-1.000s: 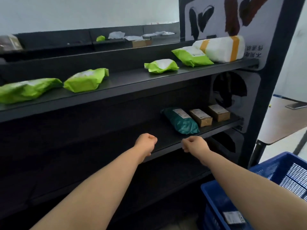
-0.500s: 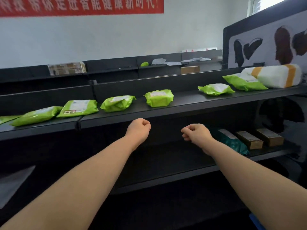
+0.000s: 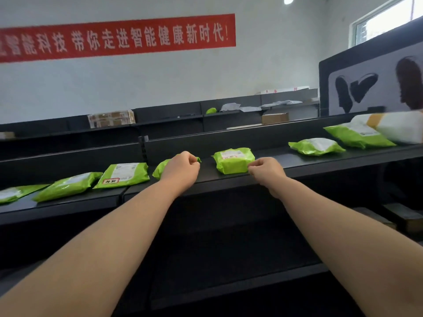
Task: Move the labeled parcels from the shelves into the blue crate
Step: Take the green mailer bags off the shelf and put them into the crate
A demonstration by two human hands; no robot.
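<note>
Two hands are raised in front of the upper shelf, both curled into loose fists with nothing held. The left hand sits in front of a green parcel and hides most of it; whether it touches the parcel cannot be told. The right hand is at the shelf's front edge, just beside the lower right corner of a squarer green parcel with a white label.

More green parcels lie along the same shelf: a flat one with a red-edged sticker to the left, another further left, and two to the right, next to a white parcel with a yellow band. The blue crate is not in view.

Likely faults from this position:

1. Weak grip. The wrappers look smooth and glossy. A pinch on a loose corner could slip or tear the film.
2. Pushing instead of lifting. Fingers closed like this could knock a parcel toward the back of the shelf, or off the front edge.
3. Blind placement. With the crate out of sight, a parcel carried across could miss the rim and drop to the floor.
4. Wrong item. Not every label is readable from here; an unlabelled parcel could be taken by mistake.
</note>
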